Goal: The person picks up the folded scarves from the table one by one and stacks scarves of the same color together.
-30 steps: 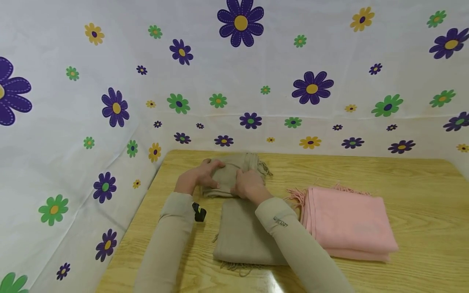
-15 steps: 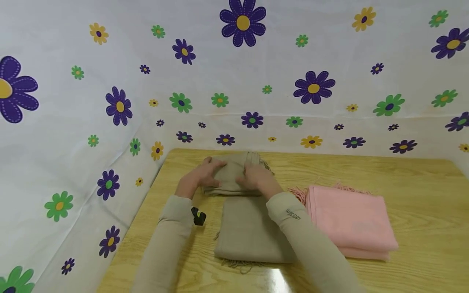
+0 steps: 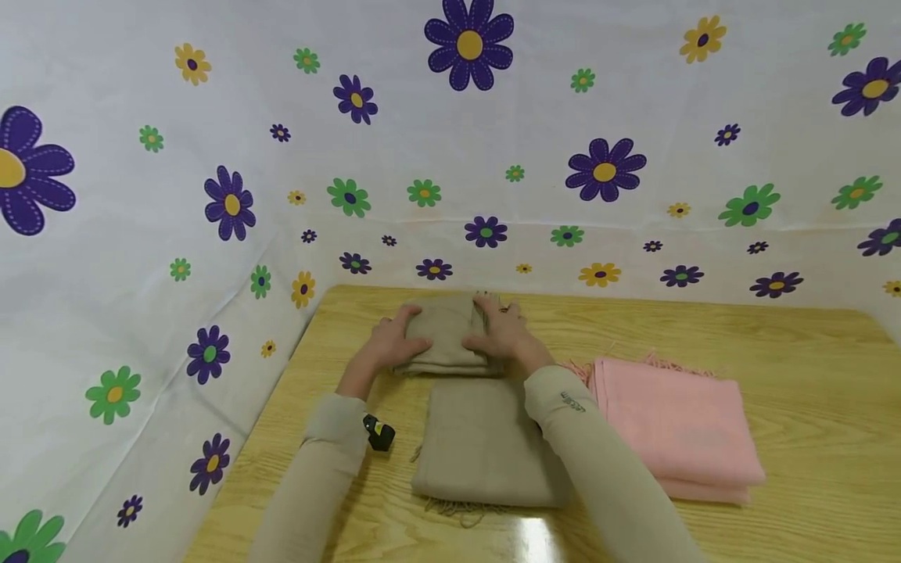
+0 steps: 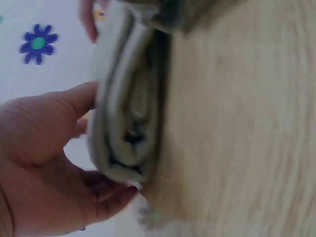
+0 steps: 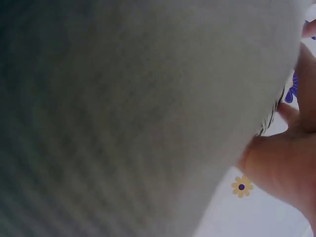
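Note:
A folded beige scarf (image 3: 446, 332) lies near the table's back edge, its layered end visible in the left wrist view. My left hand (image 3: 387, 342) holds its left end: thumb against the upper face, fingers curled round the folded edge (image 4: 126, 98). At its right end, my right hand (image 3: 507, 332) rests with thumb and index finger spread on the cloth. A sleeve-coloured blur fills most of the right wrist view, hiding much of what that hand (image 5: 284, 158) touches; some fringe (image 5: 269, 118) shows beyond it.
A second folded beige scarf (image 3: 486, 446) lies closer, partly under the right forearm. The folded pink scarf (image 3: 676, 422) is to its right. A small black device (image 3: 380, 434) sits beside the left cuff. Flower-printed cloth (image 3: 535, 117) walls the wooden table (image 3: 809, 367) behind and left.
My right hand has slid right across the back scarf to its fringed end, going from bunched fingers to spread thumb and index. My left hand has stayed at the left end, shifting slightly.

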`<state>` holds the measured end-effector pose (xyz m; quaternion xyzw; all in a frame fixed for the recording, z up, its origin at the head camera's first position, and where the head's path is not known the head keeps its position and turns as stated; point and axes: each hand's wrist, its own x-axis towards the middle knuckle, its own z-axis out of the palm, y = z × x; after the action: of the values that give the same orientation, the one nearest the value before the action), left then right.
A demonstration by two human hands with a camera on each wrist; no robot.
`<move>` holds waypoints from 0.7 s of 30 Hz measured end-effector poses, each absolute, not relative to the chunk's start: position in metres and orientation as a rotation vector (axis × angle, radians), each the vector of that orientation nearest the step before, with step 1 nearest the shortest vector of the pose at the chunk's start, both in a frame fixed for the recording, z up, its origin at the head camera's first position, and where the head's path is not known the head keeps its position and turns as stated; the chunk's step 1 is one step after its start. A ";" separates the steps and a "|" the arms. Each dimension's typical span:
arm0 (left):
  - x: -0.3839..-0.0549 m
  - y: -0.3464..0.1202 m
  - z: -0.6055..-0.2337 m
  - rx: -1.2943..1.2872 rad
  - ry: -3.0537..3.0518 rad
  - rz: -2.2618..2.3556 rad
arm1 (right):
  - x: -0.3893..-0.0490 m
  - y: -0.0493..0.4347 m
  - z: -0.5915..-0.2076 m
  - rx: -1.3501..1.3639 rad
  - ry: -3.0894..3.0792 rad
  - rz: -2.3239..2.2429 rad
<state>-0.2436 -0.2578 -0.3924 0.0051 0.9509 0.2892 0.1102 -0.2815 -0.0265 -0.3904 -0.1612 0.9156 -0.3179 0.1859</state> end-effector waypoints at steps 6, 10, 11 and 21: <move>-0.252 -0.265 -0.394 0.051 2.747 0.871 | -0.285 -0.028 -0.391 -0.553 2.531 -0.959; -0.256 -0.265 -0.393 0.128 2.729 0.930 | -0.288 -0.022 -0.395 -0.548 2.437 -1.083; -0.257 -0.265 -0.393 0.152 2.727 0.949 | -0.289 -0.021 -0.396 -0.522 2.397 -1.136; -0.263 -0.261 -0.393 0.156 2.620 1.152 | -0.290 -0.011 -0.397 -0.318 2.084 -1.499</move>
<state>-0.2632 -0.2611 -0.3931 0.0540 0.9054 0.3981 0.1374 -0.2896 -0.0107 -0.3974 -0.1183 0.7748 -0.5572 0.2741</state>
